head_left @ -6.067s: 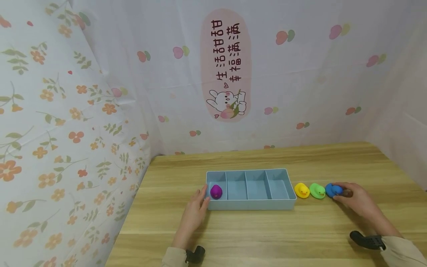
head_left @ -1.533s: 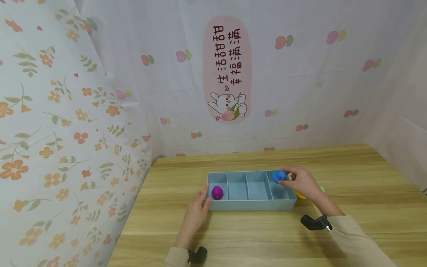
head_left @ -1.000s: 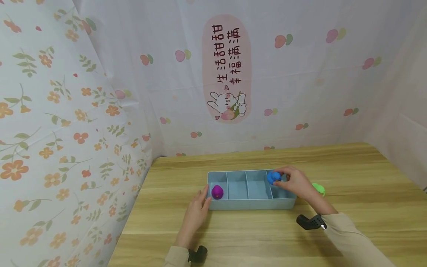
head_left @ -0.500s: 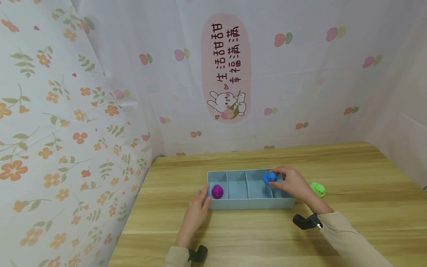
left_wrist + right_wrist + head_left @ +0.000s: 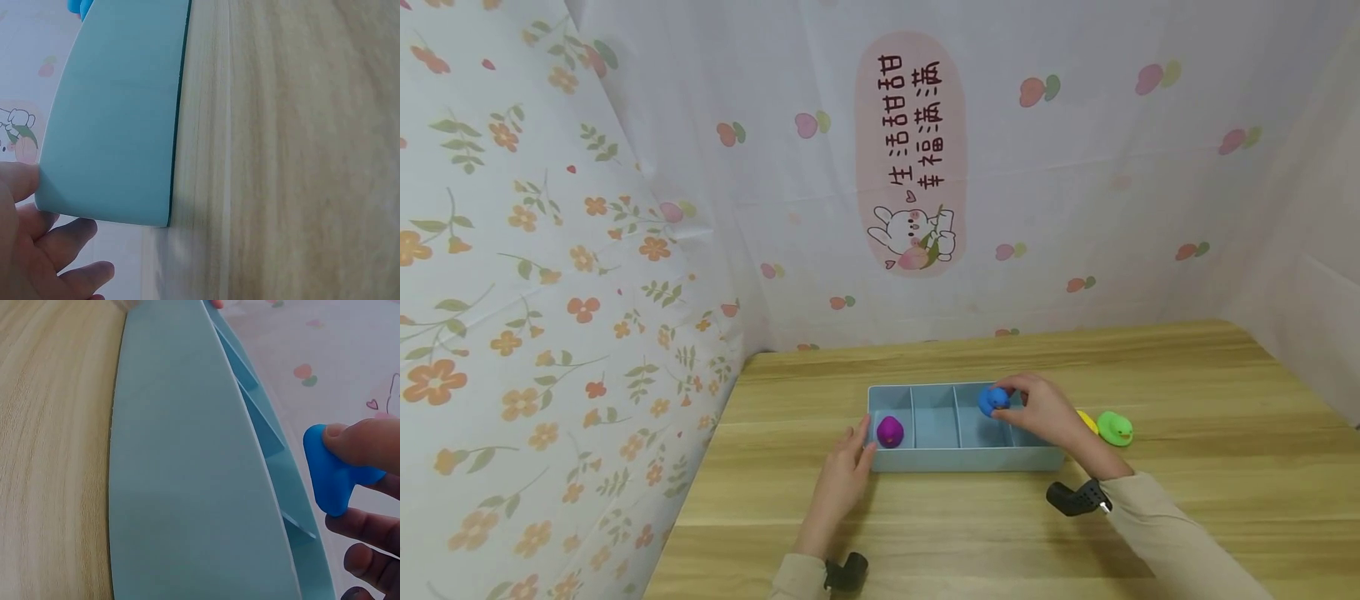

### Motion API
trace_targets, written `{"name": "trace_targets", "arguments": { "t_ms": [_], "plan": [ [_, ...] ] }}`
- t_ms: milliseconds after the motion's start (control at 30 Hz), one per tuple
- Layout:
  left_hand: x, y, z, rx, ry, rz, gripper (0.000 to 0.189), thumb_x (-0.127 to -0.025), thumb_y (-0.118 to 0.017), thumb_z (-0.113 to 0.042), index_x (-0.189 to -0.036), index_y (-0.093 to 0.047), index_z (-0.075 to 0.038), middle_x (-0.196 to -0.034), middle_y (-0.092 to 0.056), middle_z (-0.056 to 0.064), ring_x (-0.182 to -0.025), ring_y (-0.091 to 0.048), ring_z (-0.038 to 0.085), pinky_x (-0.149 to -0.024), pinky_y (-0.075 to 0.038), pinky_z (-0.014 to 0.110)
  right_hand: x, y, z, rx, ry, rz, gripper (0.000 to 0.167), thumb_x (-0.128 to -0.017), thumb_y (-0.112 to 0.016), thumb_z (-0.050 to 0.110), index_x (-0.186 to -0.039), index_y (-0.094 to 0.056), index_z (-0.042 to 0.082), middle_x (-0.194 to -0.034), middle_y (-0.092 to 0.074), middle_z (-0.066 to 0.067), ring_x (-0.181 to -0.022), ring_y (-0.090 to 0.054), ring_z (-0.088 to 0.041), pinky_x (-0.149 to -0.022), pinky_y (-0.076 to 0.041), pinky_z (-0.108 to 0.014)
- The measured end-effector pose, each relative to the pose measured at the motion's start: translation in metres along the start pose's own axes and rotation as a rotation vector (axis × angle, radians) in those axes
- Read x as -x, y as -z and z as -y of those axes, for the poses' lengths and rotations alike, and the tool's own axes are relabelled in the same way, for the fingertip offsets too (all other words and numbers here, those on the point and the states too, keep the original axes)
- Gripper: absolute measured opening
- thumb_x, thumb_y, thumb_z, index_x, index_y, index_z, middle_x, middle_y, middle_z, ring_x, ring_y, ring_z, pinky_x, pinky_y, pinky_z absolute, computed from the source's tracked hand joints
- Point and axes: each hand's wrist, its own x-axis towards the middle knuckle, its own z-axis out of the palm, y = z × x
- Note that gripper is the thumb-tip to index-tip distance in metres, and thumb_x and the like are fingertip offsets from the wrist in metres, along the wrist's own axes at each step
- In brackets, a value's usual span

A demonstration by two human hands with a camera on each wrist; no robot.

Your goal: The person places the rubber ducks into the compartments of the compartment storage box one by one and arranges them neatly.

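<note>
One blue toy duck [image 5: 991,403], pinched between thumb and fingers of your right hand [image 5: 1037,408], above third compartment [image 5: 979,430] from left of divided tray [image 5: 966,460]. Risk: could slip if pinch loosens; base could catch right-hand divider [image 5: 300,527] if lowered off-centre. Beak seems aimed toward you, slightly right; long axis looks roughly level. Your left hand [image 5: 842,479], fingers loosely extended, touches tray's left end. Purple toy duck [image 5: 890,432] in leftmost compartment; green toy duck [image 5: 1116,428], yellow toy duck [image 5: 1087,422] right of tray.

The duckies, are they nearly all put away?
Not yet. Done: the purple duck sits in the tray, far left. In hand: the right grip holds the blue duck above the tray. Probably to go: the green duck and partly hidden yellow duck, both outside.
</note>
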Motion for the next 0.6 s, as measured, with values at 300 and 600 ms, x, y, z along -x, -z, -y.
{"name": "trace_targets", "arguments": {
  "t_ms": [300,600],
  "plan": [
    [0.000,0.000,0.002,-0.009,-0.001,-0.004,0.046,-0.100,-0.050,-0.026,-0.143,-0.045,-0.011,-0.136,-0.050,0.027,-0.129,-0.044,0.045,-0.099,-0.038,0.065,-0.008,-0.010,0.007,-0.020,0.033,0.027,0.033,-0.076,-0.080,0.019,-0.104,-0.070,0.005,-0.093,-0.064,-0.005,-0.072,-0.048,-0.019,-0.058,-0.039,-0.024],
    [0.000,0.001,0.001,-0.004,0.016,0.018,0.047,-0.100,-0.048,-0.028,-0.145,-0.043,-0.013,-0.140,-0.046,0.028,-0.131,-0.042,0.046,-0.101,-0.036,0.065,-0.013,-0.018,0.018,-0.025,0.056,0.049,0.032,-0.077,-0.079,0.018,-0.105,-0.069,0.005,-0.096,-0.064,-0.006,-0.075,-0.051,-0.020,-0.061,-0.044,-0.023]
  ]
}}
